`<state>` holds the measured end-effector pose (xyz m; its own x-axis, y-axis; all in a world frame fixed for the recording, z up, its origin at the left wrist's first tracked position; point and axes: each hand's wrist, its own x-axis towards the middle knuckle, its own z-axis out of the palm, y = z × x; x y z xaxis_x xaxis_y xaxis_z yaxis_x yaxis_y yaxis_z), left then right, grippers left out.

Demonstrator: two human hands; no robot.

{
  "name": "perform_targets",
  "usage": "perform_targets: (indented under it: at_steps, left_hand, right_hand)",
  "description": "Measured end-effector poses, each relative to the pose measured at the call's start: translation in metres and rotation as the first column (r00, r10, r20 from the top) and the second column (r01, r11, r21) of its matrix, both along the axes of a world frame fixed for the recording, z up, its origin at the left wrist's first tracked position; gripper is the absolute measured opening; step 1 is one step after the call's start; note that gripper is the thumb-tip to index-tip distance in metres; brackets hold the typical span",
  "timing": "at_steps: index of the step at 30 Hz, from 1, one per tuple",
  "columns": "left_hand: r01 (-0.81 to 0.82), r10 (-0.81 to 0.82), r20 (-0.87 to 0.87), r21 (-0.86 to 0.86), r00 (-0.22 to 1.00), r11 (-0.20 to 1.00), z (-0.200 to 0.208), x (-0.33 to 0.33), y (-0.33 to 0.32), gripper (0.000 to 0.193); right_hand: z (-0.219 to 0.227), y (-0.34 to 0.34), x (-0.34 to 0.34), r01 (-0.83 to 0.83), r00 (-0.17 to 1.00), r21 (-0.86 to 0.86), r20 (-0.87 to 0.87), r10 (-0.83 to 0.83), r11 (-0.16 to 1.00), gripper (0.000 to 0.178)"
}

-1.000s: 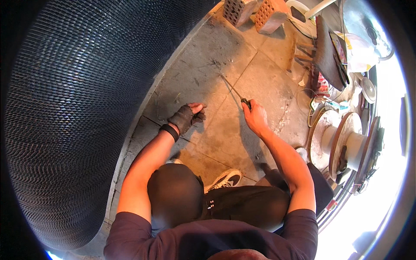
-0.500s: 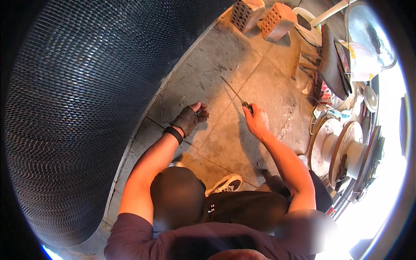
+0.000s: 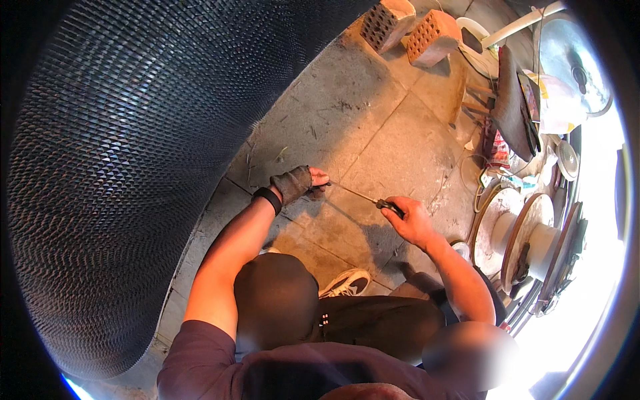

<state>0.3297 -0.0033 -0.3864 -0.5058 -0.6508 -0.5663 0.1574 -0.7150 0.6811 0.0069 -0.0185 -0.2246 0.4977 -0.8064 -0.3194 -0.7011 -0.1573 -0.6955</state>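
Observation:
My right hand [image 3: 412, 221] is wrapped round the dark handle of a screwdriver-like tool [image 3: 361, 195] with a long, thin metal shaft. The shaft points left, and its far end reaches my left hand [image 3: 297, 184]. A dark fingerless glove covers that hand, and its fingers are closed. Something small and dark shows at the fingertips, too small to name. To the left stands a large curved mass of dark mesh [image 3: 133, 167], its lower edge on the floor, apart from both hands.
Two perforated bricks, one dark [image 3: 387, 25] and one orange [image 3: 433, 38], sit at the far edge of the tiled floor [image 3: 373, 143]. A wooden stool [image 3: 460, 93], cushions and wooden spools [image 3: 527, 233] crowd the right side. My knee and shoe [image 3: 350, 283] are close below my hands.
My right hand has come nearer and slightly right, swinging the tool's shaft from pointing far to pointing left. My left hand has shifted slightly nearer and right, now at the shaft's tip.

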Motion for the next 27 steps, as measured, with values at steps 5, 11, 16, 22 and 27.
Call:
perform_targets:
  at_steps: [5, 11, 16, 22, 27]
  left_hand:
    - [-0.051, 0.049, -0.069, -0.027, 0.996, 0.998, 0.000, 0.001, 0.001, 0.032]
    - [-0.152, 0.153, 0.007, -0.031, 0.988, 0.988, 0.019, 0.005, -0.005, 0.033]
    - [-0.425, 0.429, -0.039, 0.077, 0.903, 0.902, 0.013, 0.032, -0.002, 0.036]
    - [-0.462, 0.483, -0.146, 0.154, 0.863, 0.873, 0.012, 0.038, 0.009, 0.027]
    - [-0.414, 0.453, -0.205, 0.208, 0.868, 0.886, 0.008, 0.028, 0.009, 0.030]
  right_hand:
    - [0.006, -0.032, -0.006, -0.060, 0.998, 0.015, 0.022, 0.060, 0.998, 0.028]
    - [0.001, -0.067, 0.003, 0.014, 0.999, 0.148, -0.031, -0.010, 0.989, 0.032]
    - [-0.038, -0.085, -0.004, 0.134, 0.988, 0.137, 0.062, -0.143, 0.981, 0.029]
    - [-0.063, -0.106, 0.030, 0.362, 0.924, -0.131, -0.081, -0.374, 0.923, 0.037]
    - [-0.077, -0.108, 0.045, 0.405, 0.902, -0.118, -0.106, -0.418, 0.906, 0.037]
